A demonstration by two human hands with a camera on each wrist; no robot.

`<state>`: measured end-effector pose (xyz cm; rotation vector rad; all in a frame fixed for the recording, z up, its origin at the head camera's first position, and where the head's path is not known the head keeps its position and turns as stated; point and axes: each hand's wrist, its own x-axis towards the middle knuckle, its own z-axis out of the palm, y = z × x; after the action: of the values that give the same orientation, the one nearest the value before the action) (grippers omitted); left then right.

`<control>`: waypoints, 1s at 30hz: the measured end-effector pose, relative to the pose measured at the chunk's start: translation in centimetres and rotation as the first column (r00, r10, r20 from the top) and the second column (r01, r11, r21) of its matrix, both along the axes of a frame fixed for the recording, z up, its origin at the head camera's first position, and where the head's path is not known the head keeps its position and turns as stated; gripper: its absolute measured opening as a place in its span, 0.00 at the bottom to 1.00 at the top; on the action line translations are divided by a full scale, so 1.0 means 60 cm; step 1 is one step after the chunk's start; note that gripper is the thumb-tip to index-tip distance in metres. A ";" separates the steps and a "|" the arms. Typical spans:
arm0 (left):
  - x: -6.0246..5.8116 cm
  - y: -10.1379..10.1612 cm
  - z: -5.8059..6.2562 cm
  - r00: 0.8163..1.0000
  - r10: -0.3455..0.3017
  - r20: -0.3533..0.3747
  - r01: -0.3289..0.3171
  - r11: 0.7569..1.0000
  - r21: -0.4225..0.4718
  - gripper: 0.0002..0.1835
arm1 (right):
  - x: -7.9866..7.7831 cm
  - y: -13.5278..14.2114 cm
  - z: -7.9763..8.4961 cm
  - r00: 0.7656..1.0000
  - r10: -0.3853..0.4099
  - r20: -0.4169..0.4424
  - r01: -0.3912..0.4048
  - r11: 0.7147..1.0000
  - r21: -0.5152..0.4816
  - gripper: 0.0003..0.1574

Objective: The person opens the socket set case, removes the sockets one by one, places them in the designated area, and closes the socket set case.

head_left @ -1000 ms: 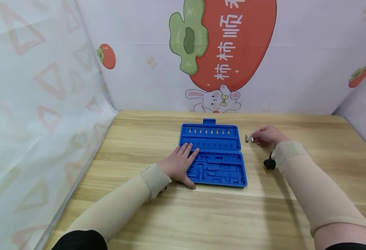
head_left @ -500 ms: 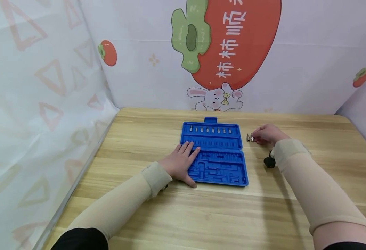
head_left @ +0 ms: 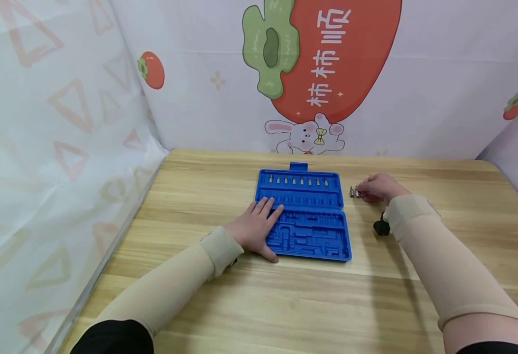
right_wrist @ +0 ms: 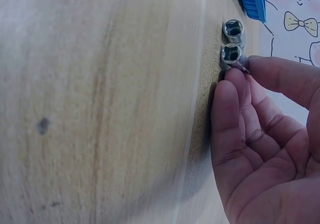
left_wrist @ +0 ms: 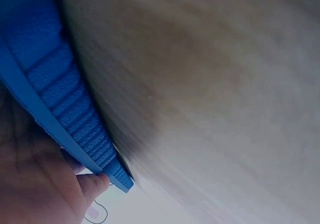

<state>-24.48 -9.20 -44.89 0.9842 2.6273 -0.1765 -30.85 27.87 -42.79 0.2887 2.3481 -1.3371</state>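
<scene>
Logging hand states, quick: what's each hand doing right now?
Left hand: open, spread on the blue case.
Right hand: pinching a metal socket.

The table [head_left: 276,309] is pale wood with streaky grain, its far corners rounded. On it a blue case [head_left: 312,236] lies spread flat near the far edge. Just right of the case, two metal sockets [right_wrist: 233,30] lie side by side, open ends toward the near side
</scene>
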 end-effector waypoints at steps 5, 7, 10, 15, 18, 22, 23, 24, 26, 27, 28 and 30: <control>-0.005 0.001 0.001 1.000 -0.005 -0.013 0.005 1.000 0.002 0.74 | -0.003 0.001 -0.002 1.000 -0.017 -0.019 0.017 1.000 0.019 0.15; -0.007 0.001 0.000 1.000 -0.004 -0.008 0.004 1.000 -0.006 0.74 | -0.005 0.000 -0.003 0.999 -0.023 -0.023 0.024 0.999 0.027 0.15; -0.008 0.001 -0.001 1.000 -0.002 0.005 0.002 1.000 -0.009 0.74 | -0.006 -0.002 -0.005 0.999 -0.032 -0.018 0.032 0.999 0.037 0.16; -0.007 -0.001 -0.005 1.000 0.000 0.017 0.000 1.000 -0.001 0.74 | -0.007 -0.003 -0.009 0.999 -0.030 -0.016 0.031 0.998 0.053 0.15; -0.007 -0.002 -0.005 1.000 0.003 0.018 -0.003 1.000 0.001 0.74 | -0.007 -0.002 -0.010 0.999 -0.029 -0.026 0.031 0.998 0.051 0.14; -0.006 -0.002 -0.002 1.000 0.002 0.022 -0.003 1.000 0.013 0.73 | -0.005 -0.005 -0.009 0.999 -0.015 -0.044 0.019 0.996 0.092 0.15; -0.005 -0.002 -0.002 1.000 0.003 0.026 -0.003 1.000 0.011 0.73 | -0.004 -0.007 -0.009 0.999 0.004 -0.052 0.003 0.992 0.129 0.17; -0.005 -0.002 -0.001 1.000 0.003 0.028 -0.003 1.000 0.011 0.73 | -0.002 -0.009 -0.007 0.998 0.022 -0.058 -0.012 0.986 0.164 0.20; -0.005 -0.002 0.000 1.000 0.004 0.028 -0.005 1.000 0.008 0.73 | 0.000 -0.014 -0.005 0.996 0.067 -0.066 -0.049 0.969 0.242 0.25; -0.005 -0.002 0.000 1.000 0.005 0.028 -0.006 1.000 0.006 0.73 | 0.000 -0.015 -0.004 0.994 0.085 -0.066 -0.064 0.959 0.274 0.27; -0.005 -0.002 -0.001 1.000 0.006 0.028 -0.006 1.000 0.003 0.73 | 0.001 -0.017 -0.002 0.993 0.101 -0.066 -0.077 0.951 0.299 0.28; -0.005 -0.001 -0.001 1.000 0.008 0.026 -0.008 1.000 0.006 0.73 | 0.001 -0.019 -0.001 0.992 0.109 -0.056 -0.086 0.945 0.317 0.28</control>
<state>-24.77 -9.27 -44.94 0.9718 2.6096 -0.1531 -30.80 26.71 -42.83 0.2152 2.5985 -0.9392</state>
